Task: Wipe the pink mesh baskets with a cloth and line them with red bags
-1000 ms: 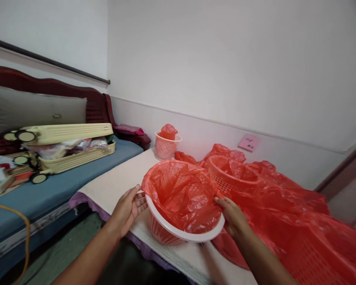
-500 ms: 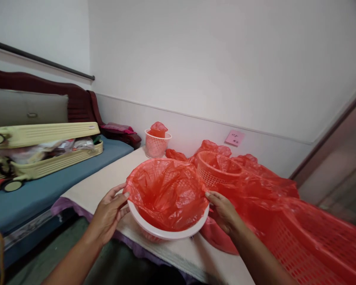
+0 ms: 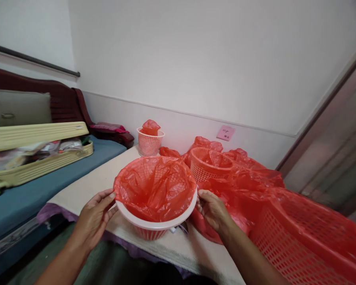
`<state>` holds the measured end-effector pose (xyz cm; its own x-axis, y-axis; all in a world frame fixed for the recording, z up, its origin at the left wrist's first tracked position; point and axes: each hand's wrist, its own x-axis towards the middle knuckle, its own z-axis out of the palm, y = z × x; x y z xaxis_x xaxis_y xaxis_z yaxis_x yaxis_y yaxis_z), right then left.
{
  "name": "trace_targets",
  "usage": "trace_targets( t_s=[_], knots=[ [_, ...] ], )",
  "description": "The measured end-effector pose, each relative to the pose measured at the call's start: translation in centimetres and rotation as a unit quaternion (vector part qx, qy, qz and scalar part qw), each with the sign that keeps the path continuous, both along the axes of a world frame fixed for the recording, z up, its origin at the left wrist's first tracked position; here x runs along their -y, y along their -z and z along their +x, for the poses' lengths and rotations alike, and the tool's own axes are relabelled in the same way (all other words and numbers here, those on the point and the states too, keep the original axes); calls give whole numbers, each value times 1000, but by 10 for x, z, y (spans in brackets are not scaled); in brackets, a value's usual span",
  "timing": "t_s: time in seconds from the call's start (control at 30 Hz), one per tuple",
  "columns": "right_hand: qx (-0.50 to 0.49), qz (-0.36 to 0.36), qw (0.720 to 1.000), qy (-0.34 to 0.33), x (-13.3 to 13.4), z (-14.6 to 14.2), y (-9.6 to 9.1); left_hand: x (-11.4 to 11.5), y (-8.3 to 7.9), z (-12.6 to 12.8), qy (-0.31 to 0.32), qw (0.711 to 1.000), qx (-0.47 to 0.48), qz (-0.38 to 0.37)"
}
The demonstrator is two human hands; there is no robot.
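Note:
A white plastic basket [image 3: 152, 233] with slotted sides stands in front of me, its pale rim bare along the near edge. Inside it sits a thin red plastic bag [image 3: 157, 190], its mouth folded over the far and side parts of the rim. My left hand [image 3: 96, 215] pinches the bag's edge at the left of the rim, thumb on top and fingers outside. At the right side of the rim my right hand [image 3: 212, 209] is closed with thumb and forefinger together on the bag's edge; its other fingers curl below.
On the cloth-covered table [image 3: 95, 182], a small white basket [image 3: 150, 142] holds a red bag. Several red-lined baskets, including a round one [image 3: 210, 162] and a large one [image 3: 290, 237], crowd the right. A pink note [image 3: 226, 133] is on the wall; an open yellow suitcase [image 3: 47, 162] lies left.
The view has turned slightly right. My right hand has slid lower along the basket's right side, and the bag's right edge now lies closer over the rim. The left hand keeps its pinch.

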<state>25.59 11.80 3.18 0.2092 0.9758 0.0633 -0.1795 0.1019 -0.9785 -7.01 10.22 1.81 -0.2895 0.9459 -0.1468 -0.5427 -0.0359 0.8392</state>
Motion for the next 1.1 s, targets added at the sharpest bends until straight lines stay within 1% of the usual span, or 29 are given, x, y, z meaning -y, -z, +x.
trace_targets(
  t_s=[0.07,0.17,0.23,0.27,0.3,0.33,0.37,0.4,0.43,0.47,0.5,0.53,0.63,0.7,0.77,0.8,0.83,0.87,0.9,0.93,0.97,1.0,1.03,1.07,1.1],
  knots=[
    [34,10,999,24,4,-3,4,-1,1,1,3,1000,6,-2],
    [98,45,991,80,10,-2,7,-3,6,1,6,1000,16,4],
    [139,80,980,114,14,1,5,-4,10,0,13,1000,26,12],
    [185,115,968,125,16,3,3,-4,13,0,16,999,31,17],
    [253,163,945,126,18,6,1,-3,16,0,17,999,34,21],
    [344,218,906,116,19,8,-2,-3,19,0,17,999,36,25],
    [441,270,851,95,20,9,-4,-2,21,0,15,999,36,26],
    [525,311,789,70,20,11,-7,-2,24,1,12,999,33,26],
    [588,334,735,43,19,12,-10,-1,27,1,11,999,28,24],
    [626,340,702,15,18,12,-13,-1,30,2,11,999,21,22],
    [649,338,682,-9,17,12,-16,-1,32,2,11,1000,9,19],
    [660,335,672,-28,15,12,-18,-1,34,2,10,1000,-8,17],
    [671,343,654,-62,12,14,-25,0,36,0,6,997,-80,14],
    [675,353,646,-60,11,16,-26,5,32,-2,-13,989,-145,17],
    [684,353,636,-59,13,18,-27,15,24,-4,-59,976,-208,35],
    [685,351,635,-62,14,18,-27,21,18,-4,-86,963,-249,61],
    [683,350,638,-68,16,18,-27,27,12,-4,-99,946,-294,95],
    [677,351,643,-76,18,18,-28,32,5,-3,-97,922,-348,142],
    [668,353,649,-84,19,17,-29,36,-2,-2,-70,863,-450,217],
    [660,355,656,-91,21,17,-30,37,-9,0,-29,806,-525,270],
    [654,355,661,-96,23,17,-31,37,-16,1,19,743,-595,306],
    [651,354,664,-100,24,17,-32,35,-22,2,71,686,-651,317],
    [649,353,666,-103,24,17,-33,32,-29,4,122,648,-687,307],
    [650,352,665,-105,25,18,-34,27,-35,5,166,620,-711,287],
    [653,350,663,-107,25,18,-35,22,-40,6,203,599,-727,267]
  ],
)
